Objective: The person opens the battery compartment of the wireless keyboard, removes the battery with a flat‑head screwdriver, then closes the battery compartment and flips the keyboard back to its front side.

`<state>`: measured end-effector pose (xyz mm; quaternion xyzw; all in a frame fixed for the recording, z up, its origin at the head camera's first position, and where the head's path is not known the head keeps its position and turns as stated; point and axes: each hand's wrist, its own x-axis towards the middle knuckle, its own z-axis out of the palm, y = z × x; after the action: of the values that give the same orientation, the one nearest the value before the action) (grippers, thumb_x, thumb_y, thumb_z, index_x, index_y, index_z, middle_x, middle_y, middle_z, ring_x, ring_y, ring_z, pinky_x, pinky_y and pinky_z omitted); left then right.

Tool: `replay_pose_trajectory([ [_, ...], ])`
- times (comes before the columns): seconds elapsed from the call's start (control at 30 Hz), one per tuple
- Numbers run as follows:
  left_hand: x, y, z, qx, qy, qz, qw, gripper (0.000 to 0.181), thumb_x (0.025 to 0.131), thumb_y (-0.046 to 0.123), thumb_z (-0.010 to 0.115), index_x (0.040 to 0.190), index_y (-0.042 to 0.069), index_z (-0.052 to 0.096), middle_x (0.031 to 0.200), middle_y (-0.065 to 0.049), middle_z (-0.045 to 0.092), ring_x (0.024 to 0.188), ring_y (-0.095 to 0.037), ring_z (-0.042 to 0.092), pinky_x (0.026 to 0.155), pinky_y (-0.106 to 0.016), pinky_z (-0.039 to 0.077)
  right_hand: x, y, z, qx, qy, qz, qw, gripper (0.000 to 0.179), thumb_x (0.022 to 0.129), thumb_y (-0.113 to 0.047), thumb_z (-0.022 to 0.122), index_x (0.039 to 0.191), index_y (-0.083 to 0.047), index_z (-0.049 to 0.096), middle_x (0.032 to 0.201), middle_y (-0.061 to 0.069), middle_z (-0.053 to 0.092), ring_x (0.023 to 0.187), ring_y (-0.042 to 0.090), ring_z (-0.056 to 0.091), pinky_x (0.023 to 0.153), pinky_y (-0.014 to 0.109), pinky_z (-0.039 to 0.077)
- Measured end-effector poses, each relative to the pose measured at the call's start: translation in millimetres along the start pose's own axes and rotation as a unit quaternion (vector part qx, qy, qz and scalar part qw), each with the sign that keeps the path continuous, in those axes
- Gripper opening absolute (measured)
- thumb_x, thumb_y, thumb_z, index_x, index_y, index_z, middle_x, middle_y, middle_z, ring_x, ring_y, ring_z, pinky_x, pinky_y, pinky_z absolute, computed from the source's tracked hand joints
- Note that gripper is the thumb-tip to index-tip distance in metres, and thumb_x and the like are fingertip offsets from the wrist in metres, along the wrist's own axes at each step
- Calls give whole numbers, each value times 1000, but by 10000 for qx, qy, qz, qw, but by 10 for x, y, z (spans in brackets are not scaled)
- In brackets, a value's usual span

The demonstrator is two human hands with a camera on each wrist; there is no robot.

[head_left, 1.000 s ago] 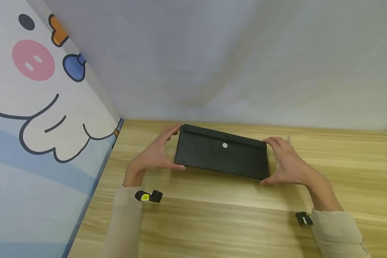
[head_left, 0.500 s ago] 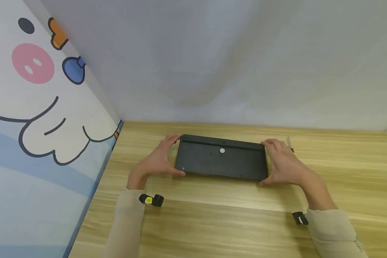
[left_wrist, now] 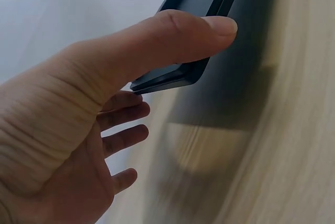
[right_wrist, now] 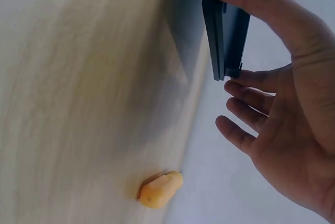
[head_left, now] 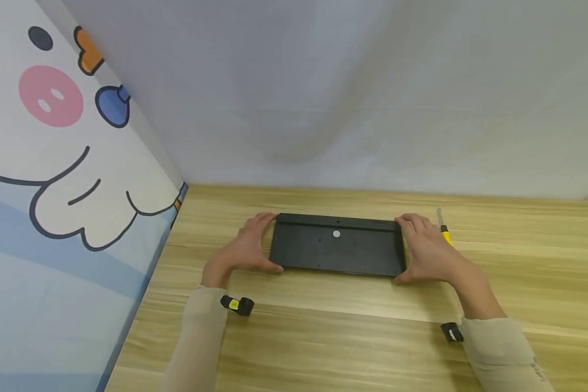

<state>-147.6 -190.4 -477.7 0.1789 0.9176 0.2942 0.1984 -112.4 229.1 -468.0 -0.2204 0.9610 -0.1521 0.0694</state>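
Observation:
A black keyboard (head_left: 304, 247) is held underside up between both hands, with a raised bar along its far edge, small screw holes and a round white sticker. My left hand (head_left: 250, 247) grips its left end, thumb at the near edge and fingers at the far corner. At the right end, my right hand (head_left: 428, 247) grips it the same way. In the left wrist view the thumb lies over the keyboard's edge (left_wrist: 167, 82), above a dark shadow on the wood. The right wrist view shows the keyboard's end (right_wrist: 217, 41) between thumb and index finger, the other fingers free.
A screwdriver (head_left: 445, 231) with a yellow handle lies on the wooden table (head_left: 323, 337) just beyond the right hand. A pale wall (head_left: 353, 98) rises behind the table. A cartoon-printed panel (head_left: 78, 218) stands along the left side.
The keyboard has come nearer to me and levelled out from its tilt, its left end moving most. Both hands keep their grip. More of the screwdriver shows now.

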Motion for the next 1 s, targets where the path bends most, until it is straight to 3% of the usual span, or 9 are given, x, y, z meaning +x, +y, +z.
replay_pose_trajectory([
  [0.23,29,13,25,370,-46,-17,9993,126,66,40,96,163,12,22,168,-14,22,157,-45,16,124,-69,16,19,3,40,-100,-68,-2,9999,123,56,-44,97,148,11,37,149,30,41,139,51,38,112,66,37],
  [0.47,49,11,80,661,-11,61,9978,121,66,40,95,161,6,28,164,-14,24,152,-39,24,121,-64,25,17,-2,29,141,-263,61,9995,120,58,-42,97,149,9,37,150,29,39,140,51,36,112,68,36],
  [0.7,42,-3,105,682,53,62,9976,120,67,40,95,160,6,29,162,-13,24,151,-38,25,121,-62,24,6,5,16,577,-459,200,9971,122,60,-41,97,152,7,34,155,27,35,143,51,31,115,69,30],
  [1.0,29,-27,123,643,3,-20,9979,123,66,46,95,161,8,28,163,-12,23,152,-37,23,122,-62,23,-24,24,54,657,-497,182,9964,125,61,-43,97,155,5,31,154,27,36,140,51,33,113,70,31],
])
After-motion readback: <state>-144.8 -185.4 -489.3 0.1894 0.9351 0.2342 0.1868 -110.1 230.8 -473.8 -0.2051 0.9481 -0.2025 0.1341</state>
